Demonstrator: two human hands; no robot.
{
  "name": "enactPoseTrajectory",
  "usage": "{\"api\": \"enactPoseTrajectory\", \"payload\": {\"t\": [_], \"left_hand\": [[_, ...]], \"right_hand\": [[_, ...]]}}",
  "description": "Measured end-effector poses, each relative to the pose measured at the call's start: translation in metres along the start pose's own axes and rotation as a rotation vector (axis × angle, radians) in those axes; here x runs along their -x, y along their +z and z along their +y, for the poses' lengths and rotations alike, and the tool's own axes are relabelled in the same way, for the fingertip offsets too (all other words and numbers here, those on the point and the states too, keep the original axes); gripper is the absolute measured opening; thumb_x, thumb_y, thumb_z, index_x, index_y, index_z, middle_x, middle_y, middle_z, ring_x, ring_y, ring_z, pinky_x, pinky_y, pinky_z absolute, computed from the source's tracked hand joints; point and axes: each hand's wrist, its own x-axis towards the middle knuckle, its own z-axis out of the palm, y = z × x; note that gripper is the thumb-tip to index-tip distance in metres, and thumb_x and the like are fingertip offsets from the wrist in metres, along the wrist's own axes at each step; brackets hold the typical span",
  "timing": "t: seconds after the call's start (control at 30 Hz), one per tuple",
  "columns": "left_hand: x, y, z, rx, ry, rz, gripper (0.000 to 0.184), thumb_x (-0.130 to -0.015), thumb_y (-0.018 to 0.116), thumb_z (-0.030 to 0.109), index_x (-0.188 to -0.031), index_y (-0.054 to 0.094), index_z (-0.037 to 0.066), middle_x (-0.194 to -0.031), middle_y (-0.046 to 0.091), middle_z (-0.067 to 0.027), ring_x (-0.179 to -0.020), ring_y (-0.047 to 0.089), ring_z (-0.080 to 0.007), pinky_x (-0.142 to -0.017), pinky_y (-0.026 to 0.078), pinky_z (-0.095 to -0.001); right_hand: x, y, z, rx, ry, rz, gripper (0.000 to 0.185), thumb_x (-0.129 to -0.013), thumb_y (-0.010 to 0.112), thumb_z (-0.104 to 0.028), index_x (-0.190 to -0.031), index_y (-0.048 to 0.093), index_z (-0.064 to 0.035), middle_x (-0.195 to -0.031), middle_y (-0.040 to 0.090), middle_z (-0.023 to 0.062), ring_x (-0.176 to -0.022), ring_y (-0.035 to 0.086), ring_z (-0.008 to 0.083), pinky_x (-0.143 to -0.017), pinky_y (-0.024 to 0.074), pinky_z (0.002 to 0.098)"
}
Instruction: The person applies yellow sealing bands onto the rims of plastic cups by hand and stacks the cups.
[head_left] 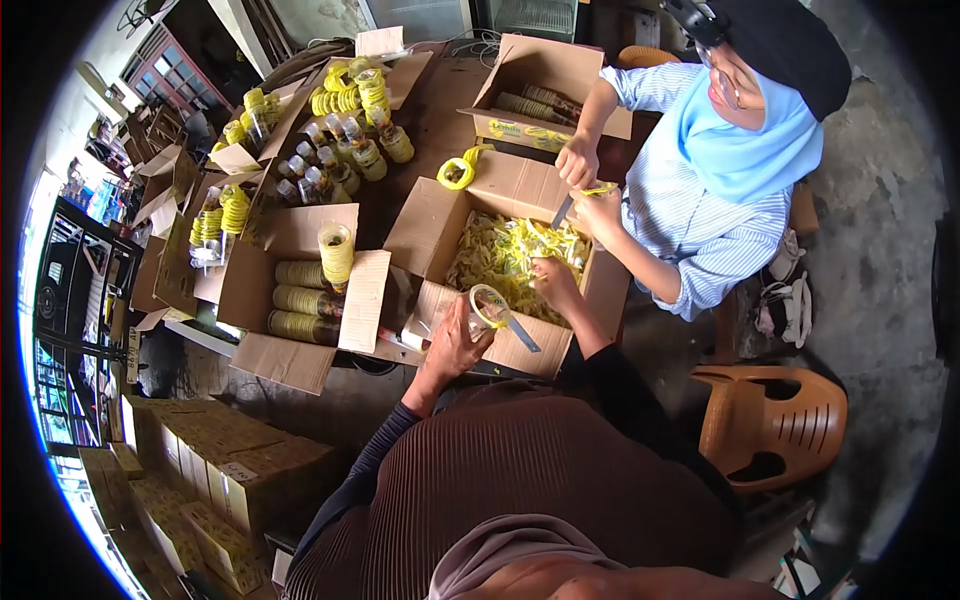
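My left hand (450, 345) is closed around a clear plastic cup (488, 306) with a pale rim, tilted with its mouth toward the box. A flat grey blade-like strip (524, 336) sticks out beside the cup, over the box's front flap; what grips it is hidden. My right hand (557, 287) has its fingers drawn together above the front of a cardboard box (432, 240). Whether anything is pinched in them, I cannot make out. Yellow plastic scraps (510, 255) fill the box.
Opposite right, a person (700, 200) holds a similar grey blade (563, 210) and a yellow-edged piece. Stacked cups lie in a left box (250, 270), with one stack (336, 255) upright. More cups (350, 150) stand behind. An orange chair (775, 425) is at right.
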Motion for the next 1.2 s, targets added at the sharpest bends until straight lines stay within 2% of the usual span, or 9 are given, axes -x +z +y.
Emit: {"api": "enactPoseTrajectory", "payload": {"t": [0.13, 0.43, 0.53, 0.7, 0.77, 0.83, 0.9, 1.07, 1.2], "left_hand": [[-0.009, -0.01, -0.012, 0.004, -0.019, 0.006, 0.064, -0.07, 0.079, 0.023, -0.12, 0.046, -0.001, -0.105, 0.059, -0.0211, -0.101, 0.058, -0.0395, -0.084, 0.049, -0.0436], [-0.033, -0.022, -0.033, -0.155, 0.127, -0.023, 0.068, -0.061, 0.086, 0.029, -0.113, 0.053, 0.001, -0.101, 0.057, -0.0154, -0.097, 0.058, -0.0358, -0.08, 0.051, -0.0424], [-0.042, -0.028, -0.031, -0.123, 0.155, -0.119, 0.065, -0.06, 0.086, 0.032, -0.107, 0.055, 0.0, -0.098, 0.055, -0.0149, -0.095, 0.058, -0.035, -0.079, 0.051, -0.0421], [-0.048, -0.031, -0.02, -0.085, 0.19, -0.199, 0.064, -0.063, 0.086, 0.033, -0.109, 0.055, 0.002, -0.093, 0.06, -0.0147, -0.087, 0.062, -0.0319, -0.074, 0.052, -0.0405], [-0.053, -0.037, -0.011, 0.074, 0.015, -0.41, 0.064, -0.066, 0.085, 0.032, -0.114, 0.054, 0.004, -0.087, 0.065, -0.0137, -0.077, 0.066, -0.0276, -0.069, 0.053, -0.0395], [-0.059, -0.046, 0.009, 0.127, -0.096, -0.484, 0.064, -0.064, 0.086, 0.03, -0.109, 0.053, 0.001, -0.075, 0.065, -0.0178, -0.071, 0.066, -0.0344, -0.063, 0.051, -0.0395], [-0.061, -0.036, -0.004, 0.138, 0.085, -0.424, 0.063, -0.065, 0.086, 0.03, -0.109, 0.053, 0.0, -0.077, 0.065, -0.019, -0.072, 0.066, -0.0348, -0.064, 0.051, -0.0398], [-0.059, -0.011, -0.002, 0.102, 0.118, -0.327, 0.058, -0.065, 0.084, 0.031, -0.105, 0.054, 0.002, -0.087, 0.066, -0.0223, -0.082, 0.064, -0.0403, -0.067, 0.051, -0.0438], [-0.045, 0.012, 0.006, -0.1, 0.064, -0.219, 0.054, -0.067, 0.081, 0.039, -0.101, 0.055, 0.006, -0.077, 0.067, -0.02, -0.073, 0.065, -0.0413, -0.062, 0.052, -0.0478]], "right_hand": [[-0.002, 0.013, -0.023, 0.225, 0.05, 0.03, 0.04, -0.078, 0.064, -0.002, -0.117, 0.059, -0.0018, -0.12, 0.057, 0.0211, -0.111, 0.056, 0.0344, -0.092, 0.047, 0.0408], [-0.012, 0.002, -0.076, 0.222, -0.233, 0.234, 0.017, -0.081, 0.067, -0.009, -0.093, 0.057, -0.0036, -0.096, 0.059, 0.0154, -0.09, 0.06, 0.0328, -0.077, 0.0484, 0.0431], [-0.005, 0.006, -0.105, 0.095, -0.3, -0.089, 0.023, -0.082, 0.068, -0.019, -0.094, 0.055, -0.0051, -0.089, 0.06, 0.0145, -0.084, 0.061, 0.0329, -0.072, 0.0495, 0.0434], [0.001, 0.011, -0.115, 0.397, -0.471, -0.051, 0.025, -0.082, 0.065, -0.023, -0.093, 0.054, -0.0035, -0.087, 0.057, 0.0135, -0.081, 0.06, 0.031, -0.074, 0.0491, 0.042], [-0.001, 0.005, -0.112, 0.423, -0.511, -0.116, 0.023, -0.082, 0.064, -0.021, -0.092, 0.054, -0.0036, -0.086, 0.057, 0.0124, -0.08, 0.06, 0.0296, -0.072, 0.0495, 0.0402], [-0.002, -0.003, -0.112, 0.446, -0.567, -0.1, 0.021, -0.081, 0.064, -0.022, -0.088, 0.054, -0.0043, -0.082, 0.058, 0.0108, -0.079, 0.061, 0.0277, -0.07, 0.0499, 0.0377], [-0.002, -0.011, -0.109, 0.4, -0.59, -0.112, 0.018, -0.081, 0.063, -0.017, -0.086, 0.052, -0.0039, -0.083, 0.058, 0.012, -0.081, 0.061, 0.0287, -0.07, 0.0502, 0.0392], [0.005, -0.021, -0.093, 0.263, -0.44, -0.171, 0.02, -0.084, 0.059, -0.022, -0.088, 0.05, -0.0047, -0.083, 0.058, 0.0145, -0.08, 0.061, 0.0361, -0.07, 0.0491, 0.0448], [0.022, -0.006, -0.072, 0.068, -0.233, -0.064, 0.02, -0.09, 0.054, -0.026, -0.09, 0.053, -0.0059, -0.08, 0.06, 0.0165, -0.077, 0.063, 0.0377, -0.065, 0.0482, 0.0464]]}}
